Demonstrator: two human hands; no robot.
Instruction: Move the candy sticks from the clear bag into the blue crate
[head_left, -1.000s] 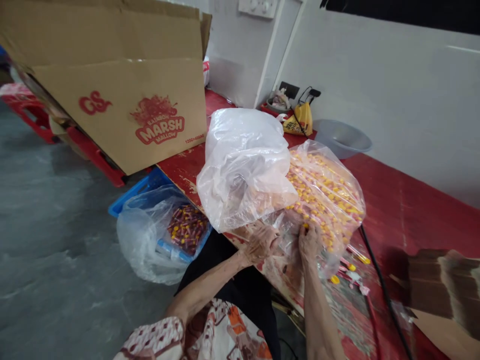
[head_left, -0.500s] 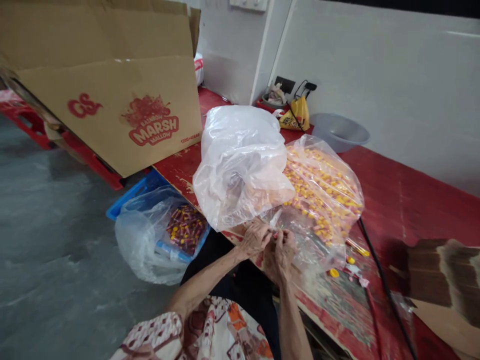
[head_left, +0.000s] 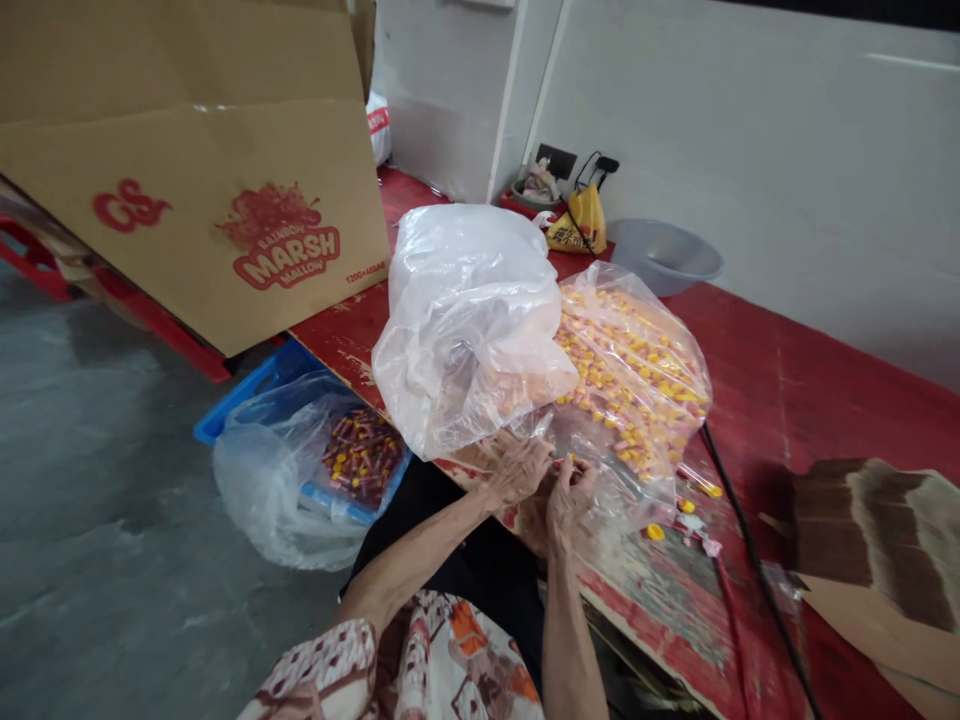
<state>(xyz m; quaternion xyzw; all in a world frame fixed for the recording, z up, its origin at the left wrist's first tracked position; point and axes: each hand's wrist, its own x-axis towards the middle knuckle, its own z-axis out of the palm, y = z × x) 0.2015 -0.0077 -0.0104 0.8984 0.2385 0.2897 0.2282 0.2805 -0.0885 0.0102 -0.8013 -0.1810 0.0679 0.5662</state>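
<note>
- The right hand (head_left: 570, 495) is closed at the fingertips, pinching a small yellow-and-red piece (head_left: 570, 458) too tiny to make out fully.
- The left hand (head_left: 521, 468) is just beside it, fingers bent and pointing toward the right hand; whether it grips anything, I cannot tell.
- Both hands are at the near edge of the red worktop (head_left: 825, 400), whose paint is worn through in patches; the yellow-and-red piece is above this edge, between the hands.
- Just beyond the right hand lies a clear plastic bag (head_left: 634, 370) full of small pink pieces with yellow caps, its loose end spread toward the fingers.
- To its left, touching it, sits a bulky white plastic bag (head_left: 472, 290).
- Loose yellow caps (head_left: 655, 532) and pink bits lie right of the clear bag, near a black cable (head_left: 739, 510).
- A grey basin (head_left: 667, 255) and a yellow packet (head_left: 581, 222) stand farther back, near the wall.
- At left is a large carton (head_left: 195, 220) printed "Rainbow Marsh Mallow".
- Below the worktop's left edge, a blue crate (head_left: 251, 385) holds an open plastic bag with dark red, yellow-capped pieces (head_left: 364, 455).
- Brown cardboard (head_left: 862, 530) lies at right.
</note>
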